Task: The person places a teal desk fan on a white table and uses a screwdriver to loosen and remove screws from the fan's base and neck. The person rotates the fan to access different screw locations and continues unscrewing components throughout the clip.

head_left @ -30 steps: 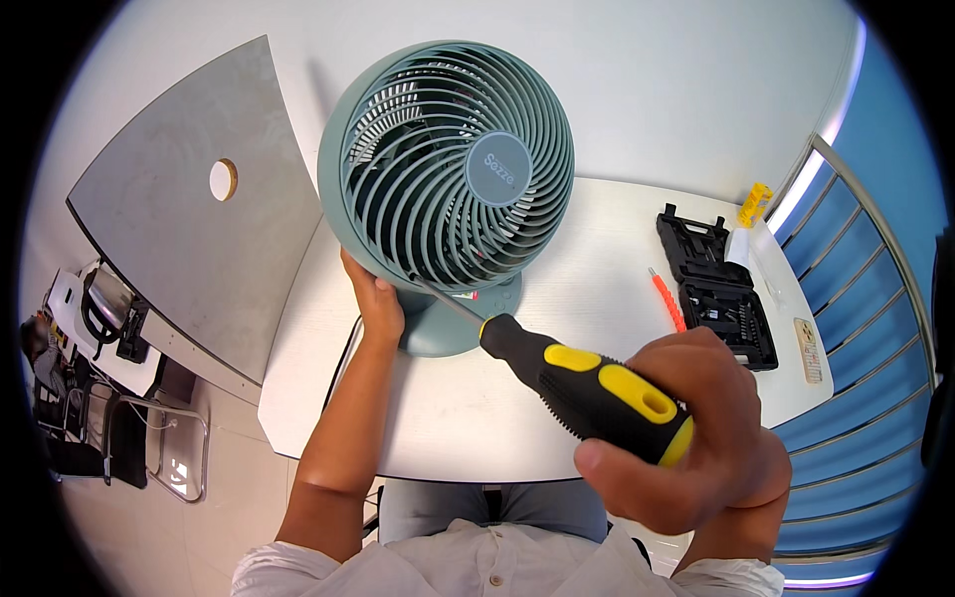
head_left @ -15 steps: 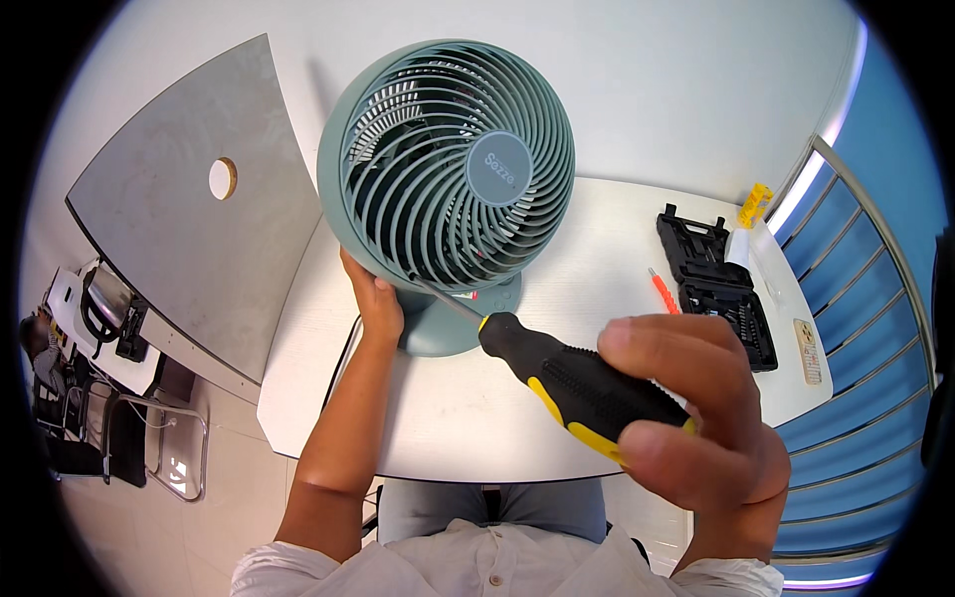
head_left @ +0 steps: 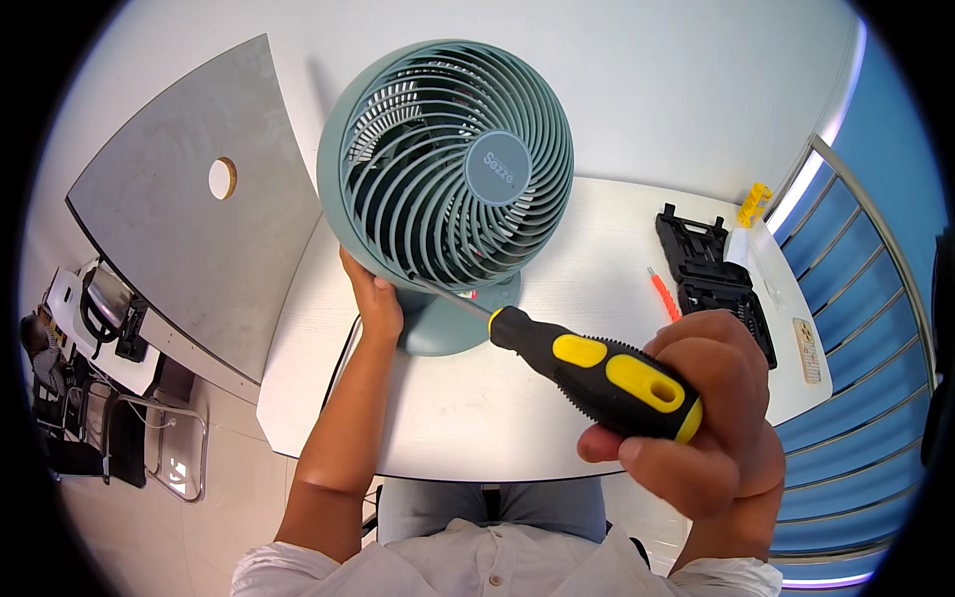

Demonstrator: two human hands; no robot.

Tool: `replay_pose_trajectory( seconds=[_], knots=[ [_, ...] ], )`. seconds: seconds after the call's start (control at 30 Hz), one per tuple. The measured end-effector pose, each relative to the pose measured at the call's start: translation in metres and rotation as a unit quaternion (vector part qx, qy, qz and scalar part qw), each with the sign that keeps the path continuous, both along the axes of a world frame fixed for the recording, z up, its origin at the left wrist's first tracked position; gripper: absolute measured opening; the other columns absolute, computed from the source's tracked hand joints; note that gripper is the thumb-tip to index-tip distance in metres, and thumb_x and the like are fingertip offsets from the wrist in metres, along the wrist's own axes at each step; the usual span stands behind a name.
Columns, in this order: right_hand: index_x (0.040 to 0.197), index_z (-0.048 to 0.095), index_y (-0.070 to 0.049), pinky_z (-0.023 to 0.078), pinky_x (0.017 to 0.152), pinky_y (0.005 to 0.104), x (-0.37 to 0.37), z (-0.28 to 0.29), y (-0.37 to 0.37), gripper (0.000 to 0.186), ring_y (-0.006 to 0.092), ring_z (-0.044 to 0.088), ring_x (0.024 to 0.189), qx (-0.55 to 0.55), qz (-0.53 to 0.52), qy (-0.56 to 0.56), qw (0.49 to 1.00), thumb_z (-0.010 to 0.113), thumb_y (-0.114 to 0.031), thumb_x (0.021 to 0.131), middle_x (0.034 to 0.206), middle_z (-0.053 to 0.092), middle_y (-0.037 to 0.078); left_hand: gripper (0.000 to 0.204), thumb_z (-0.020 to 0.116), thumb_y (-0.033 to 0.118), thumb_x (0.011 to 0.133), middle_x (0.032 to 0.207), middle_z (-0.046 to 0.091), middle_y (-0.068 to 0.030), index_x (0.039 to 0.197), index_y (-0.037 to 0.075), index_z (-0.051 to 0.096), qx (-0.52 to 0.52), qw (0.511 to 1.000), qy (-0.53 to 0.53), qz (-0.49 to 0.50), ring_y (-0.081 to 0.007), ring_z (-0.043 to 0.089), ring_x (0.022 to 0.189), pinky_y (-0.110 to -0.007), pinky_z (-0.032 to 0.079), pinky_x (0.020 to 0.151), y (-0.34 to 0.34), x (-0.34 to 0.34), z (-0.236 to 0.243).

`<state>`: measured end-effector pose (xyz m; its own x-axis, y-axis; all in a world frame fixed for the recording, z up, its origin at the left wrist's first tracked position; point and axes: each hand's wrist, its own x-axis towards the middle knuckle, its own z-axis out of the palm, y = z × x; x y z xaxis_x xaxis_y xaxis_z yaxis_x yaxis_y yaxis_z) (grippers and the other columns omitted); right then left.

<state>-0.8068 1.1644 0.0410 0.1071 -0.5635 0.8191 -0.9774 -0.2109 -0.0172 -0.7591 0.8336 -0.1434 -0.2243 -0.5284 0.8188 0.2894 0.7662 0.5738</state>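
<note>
A green-grey table fan (head_left: 343,199) with a spiral front grille stands on the white table. My left hand (head_left: 378,303) is closed on the underside of the fan's head, with some fingers hidden behind it. In my right hand (head_left: 711,418) is a black and yellow screwdriver (head_left: 587,368), gripped at the end of its handle. Its shaft slants up to the left, and the tip meets the lower rim of the grille. Whether a screw sits there cannot be made out. Below the head is the fan's round base (head_left: 443,333).
At the right of the white table (head_left: 557,438) lies an opened black tool case (head_left: 696,254) with an orange-red screwdriver (head_left: 663,294) beside it. A yellow packet (head_left: 755,204) is behind the case. A grey panel (head_left: 179,119) rises at the left, a metal railing (head_left: 875,234) at the right.
The screwdriver handle has rolled about its length, bringing its yellow patches and hanging hole into view. My right fingers have shifted round the handle's end. The left hand and fan stay nearly still.
</note>
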Motion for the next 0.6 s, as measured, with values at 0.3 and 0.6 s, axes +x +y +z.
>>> replay_pose_trajectory(
  seconds=[0.3, 0.6],
  knots=[
    [0.111, 0.048, -0.019, 0.052, 0.066, 0.0359, 0.006, 0.002, -0.015, 0.066, 0.0294, 0.06, 0.083, -0.047, 0.014, -0.069, 0.996, 0.085, -0.006, 0.059, 0.098, 0.056, 0.012, 0.09, 0.032, 0.069, 0.089, 0.143, 0.028, -0.0185, 0.143, -0.002, 0.019, 0.008, 1.0, -0.001, -0.002, -0.0301, 0.027, 0.134, -0.04, 0.017, 0.11, 0.001, 0.003, 0.003],
    [0.102, 0.052, -0.011, 0.048, 0.057, 0.035, 0.004, 0.005, -0.005, 0.054, 0.0263, 0.057, 0.073, 0.0, 0.017, -0.002, 1.0, 0.082, -0.011, 0.056, 0.085, 0.054, 0.011, 0.091, 0.032, 0.069, 0.089, 0.142, 0.028, -0.018, 0.143, -0.002, 0.02, 0.012, 1.0, -0.002, -0.004, -0.0301, 0.028, 0.134, -0.041, 0.018, 0.11, 0.001, 0.002, 0.003]
  ],
)
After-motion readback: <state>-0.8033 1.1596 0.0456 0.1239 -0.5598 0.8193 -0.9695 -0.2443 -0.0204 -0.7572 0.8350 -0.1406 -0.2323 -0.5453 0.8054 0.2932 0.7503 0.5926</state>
